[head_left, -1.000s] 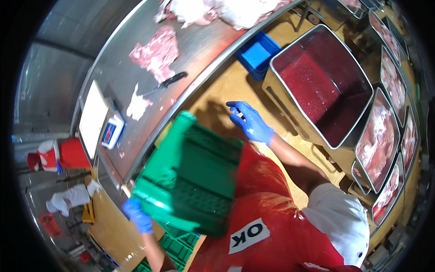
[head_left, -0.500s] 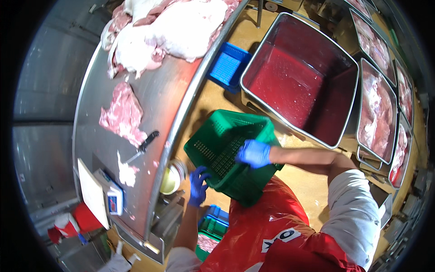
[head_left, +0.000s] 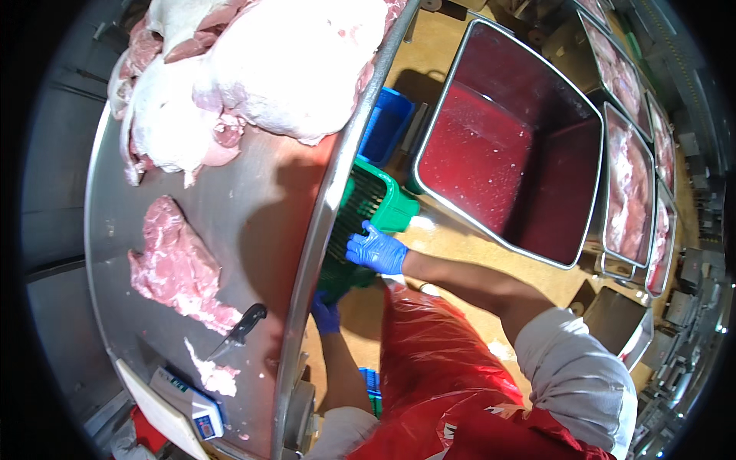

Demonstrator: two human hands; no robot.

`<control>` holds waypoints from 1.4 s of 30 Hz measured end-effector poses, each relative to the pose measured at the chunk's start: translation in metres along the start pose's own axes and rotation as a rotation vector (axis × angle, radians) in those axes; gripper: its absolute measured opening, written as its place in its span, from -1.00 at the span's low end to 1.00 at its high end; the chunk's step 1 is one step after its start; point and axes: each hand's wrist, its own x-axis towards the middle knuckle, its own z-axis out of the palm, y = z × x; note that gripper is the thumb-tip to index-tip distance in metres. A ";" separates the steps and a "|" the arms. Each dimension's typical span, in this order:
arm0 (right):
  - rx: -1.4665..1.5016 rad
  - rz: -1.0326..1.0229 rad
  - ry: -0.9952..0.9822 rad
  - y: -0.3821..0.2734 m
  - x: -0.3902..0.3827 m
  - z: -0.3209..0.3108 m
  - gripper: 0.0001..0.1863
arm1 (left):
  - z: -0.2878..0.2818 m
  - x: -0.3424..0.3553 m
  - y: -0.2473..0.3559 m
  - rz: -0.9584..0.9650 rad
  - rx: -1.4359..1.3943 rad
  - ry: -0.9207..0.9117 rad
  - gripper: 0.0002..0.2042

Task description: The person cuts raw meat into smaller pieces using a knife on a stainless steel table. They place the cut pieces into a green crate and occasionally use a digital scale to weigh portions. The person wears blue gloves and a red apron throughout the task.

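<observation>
A green perforated plastic crate (head_left: pixel 395 211) is partly hidden beneath the table's right edge, low beside the table. My right hand (head_left: pixel 378 251), in a blue glove, grips the crate's near side with its fingers bent over the rim. At the crate's lower end is my blue-gloved left hand (head_left: pixel 326 313), close against it; shadow and the table edge hide most of its fingers. On the steel table (head_left: pixel 261 192) lies a trimmed piece of raw meat (head_left: pixel 176 264). A black-handled knife (head_left: pixel 247 322) rests near its tip, its blade by some fatty scraps (head_left: pixel 211 372).
Large skin-on meat cuts (head_left: pixel 291 69) cover the table's far end. A blue crate (head_left: pixel 387 126) sits on the floor beside a big steel tub (head_left: pixel 491 153) with reddish liquid inside. Meat-filled steel bins (head_left: pixel 629 192) line the right. A scale (head_left: pixel 188 402) and white board (head_left: pixel 157 410) occupy the table's near end.
The green crate has moved left with my hands, from open floor to partly beneath the table edge. My view has shifted closer over the table.
</observation>
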 end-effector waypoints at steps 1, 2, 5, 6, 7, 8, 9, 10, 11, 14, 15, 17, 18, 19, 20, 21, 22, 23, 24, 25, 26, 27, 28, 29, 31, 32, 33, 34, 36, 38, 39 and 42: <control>-0.068 0.024 0.172 -0.002 -0.002 -0.013 -0.59 | -0.032 0.034 -0.010 0.101 -0.008 0.030 -0.70; -0.002 0.202 0.157 -0.005 -0.011 -0.023 -0.55 | -0.011 0.048 -0.008 0.221 0.027 0.144 -0.76; 0.111 0.756 0.017 0.004 -0.052 -0.087 -0.33 | 0.016 0.096 -0.001 0.319 -0.004 0.205 -0.74; 0.128 0.967 0.012 0.016 -0.082 -0.083 -0.22 | 0.024 0.112 -0.001 0.337 -0.019 0.206 -0.73; -0.163 1.072 0.100 0.023 -0.112 -0.077 -0.12 | 0.034 0.127 0.000 0.341 -0.030 0.191 -0.72; -0.202 1.169 0.150 0.034 -0.136 -0.078 -0.05 | 0.055 0.148 -0.001 0.330 -0.024 0.152 -0.71; -0.152 1.228 -0.023 0.044 -0.163 -0.072 0.00 | 0.075 0.166 -0.004 0.317 -0.018 0.118 -0.71; -0.129 1.250 -0.104 0.055 -0.178 -0.066 -0.05 | 0.083 0.181 -0.011 0.324 -0.033 0.100 -0.70; -0.105 1.297 -0.186 0.063 -0.191 -0.059 -0.09 | 0.102 0.201 -0.018 0.307 -0.031 0.059 -0.69; -0.006 1.167 -0.246 0.074 -0.199 -0.052 -0.36 | 0.151 0.264 -0.046 0.268 -0.069 -0.058 -0.66; -0.036 1.153 -0.203 0.073 -0.208 -0.043 -0.34 | 0.165 0.285 -0.057 0.257 -0.089 -0.100 -0.65; -0.036 1.151 -0.209 0.070 -0.206 -0.047 -0.31 | 0.199 0.325 -0.084 0.214 -0.138 -0.206 -0.63; -0.035 1.149 -0.186 0.070 -0.212 -0.041 -0.28 | 0.220 0.339 -0.100 0.227 -0.114 -0.207 -0.62; 0.005 1.167 -0.227 0.072 -0.207 -0.043 -0.26 | 0.232 0.350 -0.111 0.246 -0.105 -0.209 -0.61; -0.002 1.182 -0.230 0.069 -0.207 -0.040 -0.26 | 0.259 0.340 -0.124 0.301 -0.011 -0.145 -0.54; -0.004 1.193 -0.231 0.066 -0.207 -0.038 -0.26 | 0.287 0.327 -0.134 0.356 0.088 -0.072 -0.48; 0.030 1.207 -0.236 0.064 -0.209 -0.033 -0.25 | 0.314 0.313 -0.144 0.404 0.187 0.008 -0.41; 0.051 1.195 -0.216 0.062 -0.209 -0.030 -0.25 | 0.319 0.315 -0.150 0.483 0.183 0.010 -0.41; 0.059 1.174 -0.187 0.059 -0.208 -0.028 -0.26 | 0.323 0.323 -0.154 0.456 0.192 0.005 -0.35; 0.067 1.152 -0.159 0.058 -0.208 -0.026 -0.27 | 0.324 0.328 -0.158 0.430 0.200 0.001 -0.29; 0.077 1.152 -0.148 0.059 -0.211 -0.025 -0.29 | 0.346 0.309 -0.156 0.254 0.222 0.021 -0.22; 0.087 1.149 -0.137 0.059 -0.213 -0.024 -0.31 | 0.345 0.319 -0.162 0.254 0.291 0.085 -0.20; 0.096 1.144 -0.126 0.060 -0.215 -0.023 -0.33 | 0.341 0.331 -0.166 0.309 0.342 0.074 -0.21; 0.098 1.158 -0.146 0.060 -0.217 -0.023 -0.34 | 0.343 0.330 -0.165 0.357 0.398 0.057 -0.23; 0.101 1.179 -0.187 0.063 -0.218 -0.022 -0.37 | 0.341 0.325 -0.161 0.290 0.448 0.067 -0.30; 0.098 1.195 -0.160 0.064 -0.214 -0.026 -0.41 | 0.342 0.315 -0.158 0.253 0.472 0.070 -0.34; 0.092 1.181 -0.141 0.065 -0.215 -0.026 -0.41 | 0.327 0.322 -0.158 0.329 0.506 0.038 -0.40; 0.086 1.166 -0.123 0.065 -0.216 -0.024 -0.41 | 0.308 0.331 -0.156 0.406 0.540 0.007 -0.47; 0.070 1.147 -0.100 0.067 -0.219 -0.023 -0.41 | 0.272 0.346 -0.140 0.746 1.037 0.139 -0.71; 0.056 1.147 -0.088 0.064 -0.219 -0.024 -0.42 | 0.237 0.348 -0.115 0.723 1.175 0.200 -0.71; 0.060 1.152 -0.097 0.063 -0.220 -0.024 -0.42 | 0.215 0.348 -0.099 0.665 1.203 0.205 -0.70; 0.098 1.191 -0.143 0.063 -0.217 -0.025 -0.43 | 0.140 0.333 -0.052 0.583 1.329 0.230 -0.69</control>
